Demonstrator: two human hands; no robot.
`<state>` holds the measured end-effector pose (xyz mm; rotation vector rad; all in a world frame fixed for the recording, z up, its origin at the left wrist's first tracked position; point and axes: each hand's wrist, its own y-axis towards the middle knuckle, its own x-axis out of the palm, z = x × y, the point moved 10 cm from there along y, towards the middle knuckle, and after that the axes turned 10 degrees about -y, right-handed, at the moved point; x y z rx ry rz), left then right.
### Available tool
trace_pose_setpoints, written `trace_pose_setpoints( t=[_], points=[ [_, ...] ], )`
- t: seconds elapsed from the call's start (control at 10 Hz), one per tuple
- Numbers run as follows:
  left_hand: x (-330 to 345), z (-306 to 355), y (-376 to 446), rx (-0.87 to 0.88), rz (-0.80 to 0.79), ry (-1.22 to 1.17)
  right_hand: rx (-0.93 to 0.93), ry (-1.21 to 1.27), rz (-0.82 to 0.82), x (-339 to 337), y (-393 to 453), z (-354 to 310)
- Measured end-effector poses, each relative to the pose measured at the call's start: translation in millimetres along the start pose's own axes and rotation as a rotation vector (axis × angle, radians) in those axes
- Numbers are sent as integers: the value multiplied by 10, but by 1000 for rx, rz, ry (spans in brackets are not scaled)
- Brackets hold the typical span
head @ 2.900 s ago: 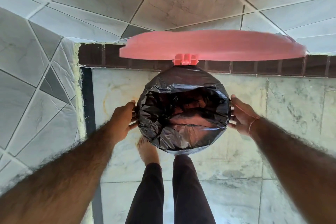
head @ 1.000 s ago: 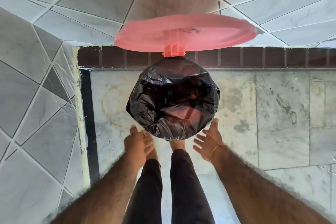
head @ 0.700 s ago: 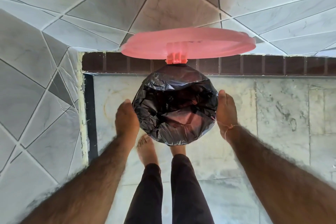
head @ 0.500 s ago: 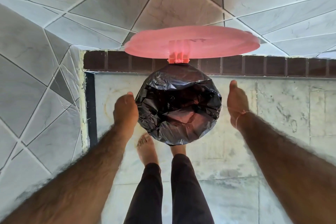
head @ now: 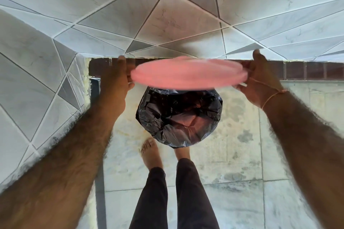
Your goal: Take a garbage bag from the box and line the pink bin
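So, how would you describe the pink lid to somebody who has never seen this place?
Find the dark brick strip where tiled wall meets floor. In front of it, both hands hold a flat round disc above the black-lined bin. That disc is the pink lid, the only pink flat thing.

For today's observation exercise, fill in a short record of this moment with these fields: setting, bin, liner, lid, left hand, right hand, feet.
setting: tiled floor corner by a tiled wall
bin: stands on the floor, hidden under its liner
liner: black garbage bag folded over the rim, mouth open
lid: pink lid, blurred, above the bin's far side
left hand: left hand grips the lid's left edge
right hand: right hand grips the right edge
feet: bare foot beside the bin
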<state>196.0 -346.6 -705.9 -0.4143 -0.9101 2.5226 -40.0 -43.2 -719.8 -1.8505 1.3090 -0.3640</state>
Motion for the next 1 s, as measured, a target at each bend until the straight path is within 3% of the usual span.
trace_pose_setpoints(
  t=[0.3,0.4,0.5,0.6,0.7,0.8,1.0],
  points=[
    [-191,-1070,-203,-171,90,220,56,-358,-37,168,-157,999],
    [-76,-1177,-243,-66,-3,354,-26,-526,-103,394,-156,1135],
    [119,-1179,-294,137,-128,694,-160,-989,-84,499,-157,1202],
    [329,-1075,-487,438,-187,994,-403,-1364,55,670,-354,1018],
    [515,-1134,-667,683,-319,1255,-564,-1543,-23,945,-551,1029],
    [537,-1328,-684,663,-469,1434,-561,-1680,-183,1143,-646,1171],
    [587,-1078,-916,636,-455,1416,-526,-1640,-156,1109,-790,912]
  ],
)
